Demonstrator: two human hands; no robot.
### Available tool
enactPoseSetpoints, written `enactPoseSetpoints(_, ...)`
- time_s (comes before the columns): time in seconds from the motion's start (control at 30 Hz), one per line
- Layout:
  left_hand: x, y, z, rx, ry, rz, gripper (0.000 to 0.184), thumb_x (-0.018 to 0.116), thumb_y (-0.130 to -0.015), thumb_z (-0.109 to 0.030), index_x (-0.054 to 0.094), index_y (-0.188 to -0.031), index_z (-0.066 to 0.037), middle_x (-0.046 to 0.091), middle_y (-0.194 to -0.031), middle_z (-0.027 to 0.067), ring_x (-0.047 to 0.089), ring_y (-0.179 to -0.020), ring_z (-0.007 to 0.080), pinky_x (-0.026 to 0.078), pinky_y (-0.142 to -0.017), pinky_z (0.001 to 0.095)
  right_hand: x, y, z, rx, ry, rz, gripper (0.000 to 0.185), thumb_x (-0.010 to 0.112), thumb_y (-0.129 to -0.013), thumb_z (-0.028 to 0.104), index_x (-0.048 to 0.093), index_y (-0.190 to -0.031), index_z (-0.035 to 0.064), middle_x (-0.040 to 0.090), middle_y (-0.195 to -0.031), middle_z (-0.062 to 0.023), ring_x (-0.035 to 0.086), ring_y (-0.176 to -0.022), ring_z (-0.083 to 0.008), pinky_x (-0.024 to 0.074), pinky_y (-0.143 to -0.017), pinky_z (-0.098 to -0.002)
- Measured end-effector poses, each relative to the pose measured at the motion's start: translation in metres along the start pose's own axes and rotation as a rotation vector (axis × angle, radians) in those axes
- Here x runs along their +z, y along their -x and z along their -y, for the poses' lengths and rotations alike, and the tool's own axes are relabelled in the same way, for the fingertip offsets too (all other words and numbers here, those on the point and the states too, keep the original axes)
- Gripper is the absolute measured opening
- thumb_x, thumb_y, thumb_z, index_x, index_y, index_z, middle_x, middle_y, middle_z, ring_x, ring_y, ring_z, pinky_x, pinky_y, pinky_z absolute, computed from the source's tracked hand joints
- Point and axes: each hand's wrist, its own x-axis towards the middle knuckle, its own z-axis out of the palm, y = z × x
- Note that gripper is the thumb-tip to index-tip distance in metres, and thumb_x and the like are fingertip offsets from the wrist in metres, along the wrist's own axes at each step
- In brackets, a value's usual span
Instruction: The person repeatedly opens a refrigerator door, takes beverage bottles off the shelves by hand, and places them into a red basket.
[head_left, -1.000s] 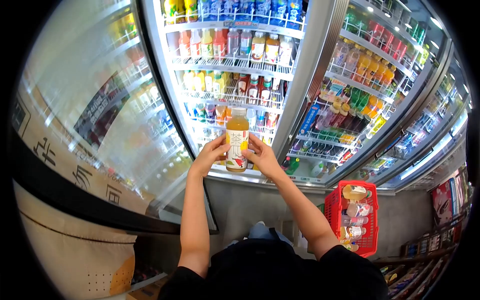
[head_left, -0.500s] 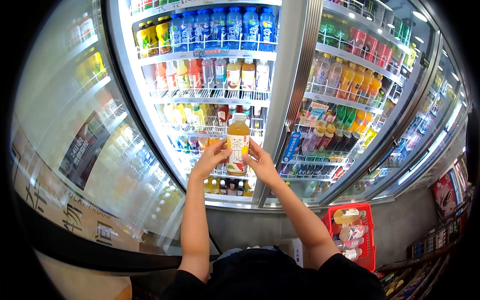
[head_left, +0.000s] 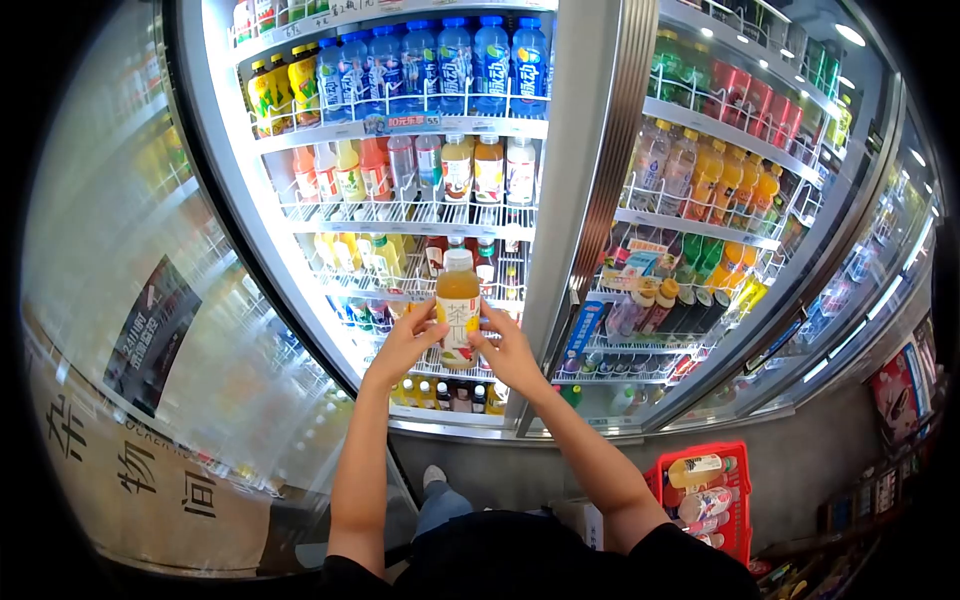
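Observation:
A bottle of amber drink [head_left: 459,310] with a white cap and a white label stands upright between my hands, in front of an open, lit drinks cooler [head_left: 390,130]. My left hand [head_left: 408,342] grips it from the left, and my right hand [head_left: 506,350] holds it from the right. Behind it are shelves of drinks, with blue bottles [head_left: 453,65] high up and similar amber bottles [head_left: 489,168] one shelf lower.
The open glass door [head_left: 150,330] fills the left side. Closed coolers [head_left: 700,180] line the right. A red basket [head_left: 741,500] with several bottles is on the floor at lower right. A cardboard box [head_left: 577,520] is near my legs.
The view has tilted up and turned, so more upper shelves show and the basket appears lower. The bottle remains in both hands. A shoe now shows at the lower left.

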Motion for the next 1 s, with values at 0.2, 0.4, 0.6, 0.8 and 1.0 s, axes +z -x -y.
enactPoseSetpoints(0.2, -0.012, -0.079, -0.023, 0.096, -0.033, 0.002, 0.066, 0.067, -0.094, -0.022, 0.037, -0.150, -0.004, 0.057, -0.130, 0.0116, 0.058, -0.111, 0.0182, 0.049, -0.094, 0.0324, -0.010, -0.079, -0.013, -0.164, 0.045, -0.174, 0.059, 0.061, -0.094, 0.004, 0.039, -0.149, 0.0040, 0.057, -0.129, -0.0173, 0.060, -0.116, -0.0248, 0.0557, -0.091, -0.0356)
enactPoseSetpoints(0.4, -0.035, -0.143, -0.051, 0.227, -0.392, -0.033, 0.062, 0.063, -0.097, -0.023, 0.038, -0.151, -0.009, 0.054, -0.128, 0.0118, 0.056, -0.107, 0.0191, 0.049, -0.090, 0.0320, -0.018, -0.144, 0.015, -0.159, 0.102, -0.264, 0.055, 0.059, -0.095, 0.006, 0.041, -0.147, 0.0038, 0.064, -0.120, -0.0222, 0.066, -0.110, -0.0263, 0.0576, -0.088, -0.0356)
enactPoseSetpoints(0.6, -0.036, -0.196, -0.056, 0.415, -0.452, -0.107, 0.064, 0.065, -0.094, -0.023, 0.039, -0.151, -0.012, 0.061, -0.128, 0.0140, 0.059, -0.095, 0.0215, 0.049, -0.088, 0.0351, -0.036, -0.197, 0.002, -0.382, 0.266, -0.334, 0.057, 0.056, -0.096, 0.004, 0.037, -0.150, 0.0060, 0.061, -0.127, -0.0243, 0.065, -0.112, -0.0325, 0.0559, -0.093, -0.0384)
enactPoseSetpoints(0.8, -0.033, -0.235, -0.046, 0.462, -0.475, -0.165, 0.063, 0.065, -0.093, -0.022, 0.040, -0.151, -0.016, 0.063, -0.127, 0.0156, 0.064, -0.105, 0.0233, 0.048, -0.095, 0.0366, -0.048, -0.228, -0.008, -0.423, 0.341, -0.408, 0.061, 0.055, -0.094, 0.003, 0.035, -0.151, 0.0066, 0.063, -0.123, -0.0256, 0.068, -0.103, -0.0355, 0.0528, -0.086, -0.0380)
enactPoseSetpoints(1.0, -0.034, -0.261, -0.034, 0.442, -0.401, -0.138, 0.060, 0.063, -0.095, -0.021, 0.040, -0.150, -0.014, 0.066, -0.121, 0.0175, 0.065, -0.107, 0.0255, 0.050, -0.091, 0.0354, -0.047, -0.255, -0.025, -0.558, 0.377, -0.497, 0.059, 0.054, -0.094, 0.002, 0.036, -0.151, 0.0086, 0.060, -0.128, -0.0257, 0.062, -0.111, -0.0420, 0.0492, -0.090, -0.0428)
